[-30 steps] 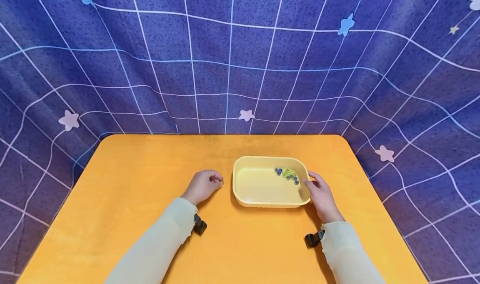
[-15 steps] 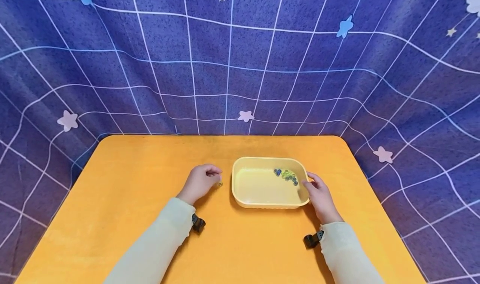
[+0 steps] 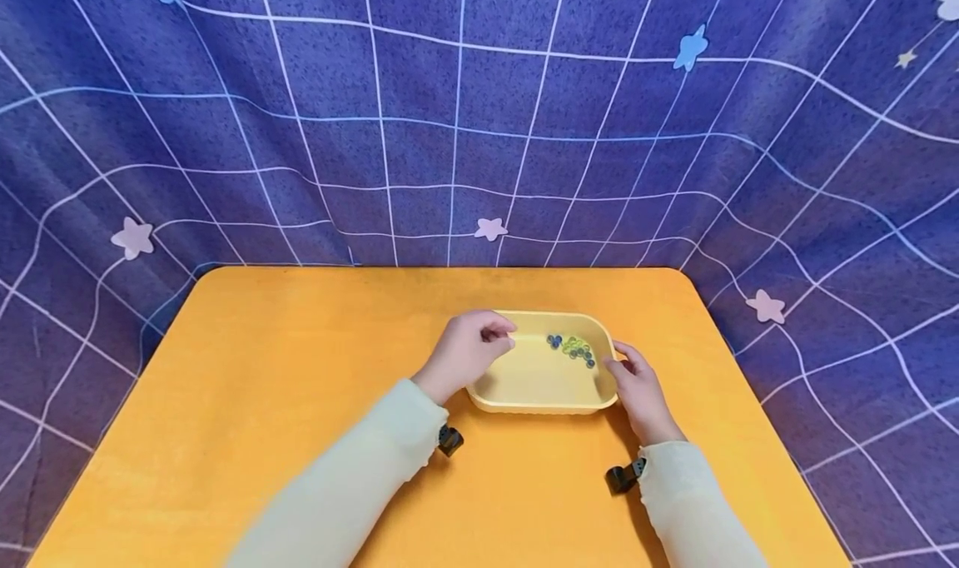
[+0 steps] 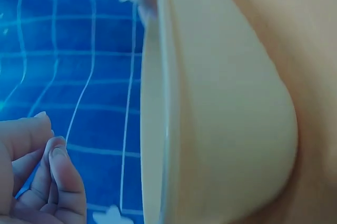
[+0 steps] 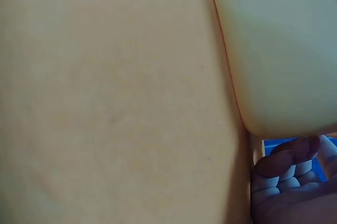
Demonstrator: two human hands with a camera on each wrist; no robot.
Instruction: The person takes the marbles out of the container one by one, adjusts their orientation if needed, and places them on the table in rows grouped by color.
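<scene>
A pale yellow plastic tub (image 3: 517, 385) sits right of the table's middle. Several small blue and yellow-green marbles (image 3: 575, 348) lie inside it, toward its right end. Over the tub's left end, above the rim, is my left hand (image 3: 468, 351). Its thumb and fingertips (image 4: 59, 153) come together in a pinch around a small marble, which the fingers hide in both views. My right hand (image 3: 640, 389) grips the tub's right end, the thumb over the rim and the other fingers on the outside. In the right wrist view, curled fingers (image 5: 287, 161) lie against the tub wall.
The tub stands on an orange-yellow table (image 3: 300, 326). A blue-purple curtain (image 3: 419, 135) with white grid lines and stars hangs behind the table and along both sides. Each wrist wears a small black camera (image 3: 449, 440).
My left hand has picked up a marble from the table left of the tub and moved right, over the tub's left end. My right hand stays on the tub's right end.
</scene>
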